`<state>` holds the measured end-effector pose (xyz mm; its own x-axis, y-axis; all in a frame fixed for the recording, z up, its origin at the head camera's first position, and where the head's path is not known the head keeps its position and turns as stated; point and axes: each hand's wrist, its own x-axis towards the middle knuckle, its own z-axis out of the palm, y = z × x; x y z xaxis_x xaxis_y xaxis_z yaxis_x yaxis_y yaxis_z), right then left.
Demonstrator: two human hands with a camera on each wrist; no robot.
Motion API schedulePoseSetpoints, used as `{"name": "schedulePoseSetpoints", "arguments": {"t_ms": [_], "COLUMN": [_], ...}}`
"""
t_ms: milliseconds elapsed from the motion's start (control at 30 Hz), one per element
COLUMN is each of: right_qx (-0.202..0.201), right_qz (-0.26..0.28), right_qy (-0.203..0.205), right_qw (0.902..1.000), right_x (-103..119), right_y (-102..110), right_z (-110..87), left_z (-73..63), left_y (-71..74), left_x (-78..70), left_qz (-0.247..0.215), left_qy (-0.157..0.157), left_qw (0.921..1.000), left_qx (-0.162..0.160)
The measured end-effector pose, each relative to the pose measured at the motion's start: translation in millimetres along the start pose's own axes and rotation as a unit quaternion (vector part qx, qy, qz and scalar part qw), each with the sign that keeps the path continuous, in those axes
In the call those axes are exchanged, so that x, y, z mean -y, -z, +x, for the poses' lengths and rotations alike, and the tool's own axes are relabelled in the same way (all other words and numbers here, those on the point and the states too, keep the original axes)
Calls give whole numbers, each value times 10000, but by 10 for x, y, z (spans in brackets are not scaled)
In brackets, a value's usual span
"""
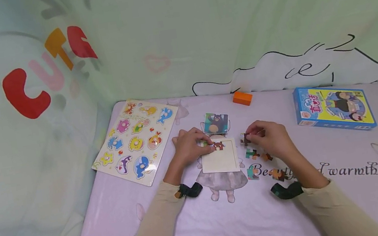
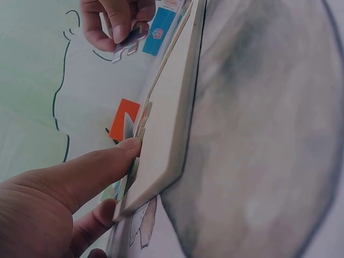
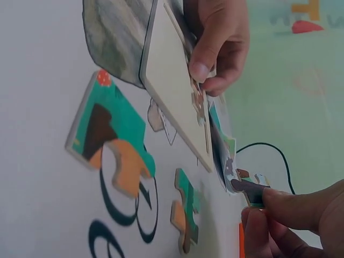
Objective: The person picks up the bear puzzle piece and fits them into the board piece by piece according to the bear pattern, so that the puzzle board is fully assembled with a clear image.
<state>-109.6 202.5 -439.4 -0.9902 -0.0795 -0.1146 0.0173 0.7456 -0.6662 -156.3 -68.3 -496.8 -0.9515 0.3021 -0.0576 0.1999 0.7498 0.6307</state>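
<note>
A square wooden puzzle board (image 1: 219, 164) lies in front of the person, with brown and green puzzle pieces (image 1: 218, 146) at its far side. The left hand (image 1: 189, 146) grips the board's far left corner, its thumb over the pieces; its other fingertips are partly hidden. Right of the board, the right hand (image 1: 269, 136) pinches a dark brown puzzle piece (image 3: 250, 192) between thumb and fingers, raised above the table. Below that hand lie several loose pieces, including a green and brown one (image 1: 252, 154) and a teal one (image 1: 252, 173).
Behind the board lies a bear picture card (image 1: 216, 123). An orange block (image 1: 242, 98) stands farther back. At the right is a blue and yellow box (image 1: 334, 108), and at the left a sea-animal peg board (image 1: 135, 142). Curtains rise along the table's back and left edges.
</note>
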Motion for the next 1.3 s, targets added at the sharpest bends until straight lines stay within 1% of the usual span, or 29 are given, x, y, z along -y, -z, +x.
{"name": "schedulePoseSetpoints", "arguments": {"t_ms": [233, 433, 767, 1000, 1300], "right_qx": [162, 184, 205, 290, 253], "right_qz": [-30, -33, 23, 103, 65], "right_qy": [49, 7, 97, 29, -57], "right_qw": [9999, 9998, 9997, 9995, 9996], "right_x": [41, 94, 149, 151, 186], "right_y": [-95, -180, -300, -368, -441], "right_z": [39, 61, 122, 171, 208], "left_z": [1, -13, -13, -3, -14], "left_y": [-3, 8, 5, -11, 4], "left_x": [2, -2, -1, 12, -8], "left_qz": [28, 31, 66, 32, 18], "left_qy": [-15, -109, -121, -86, -59], "left_qw": [10000, 9999, 9999, 9999, 10000], "left_qx": [-1, -91, -95, -74, -62]}}
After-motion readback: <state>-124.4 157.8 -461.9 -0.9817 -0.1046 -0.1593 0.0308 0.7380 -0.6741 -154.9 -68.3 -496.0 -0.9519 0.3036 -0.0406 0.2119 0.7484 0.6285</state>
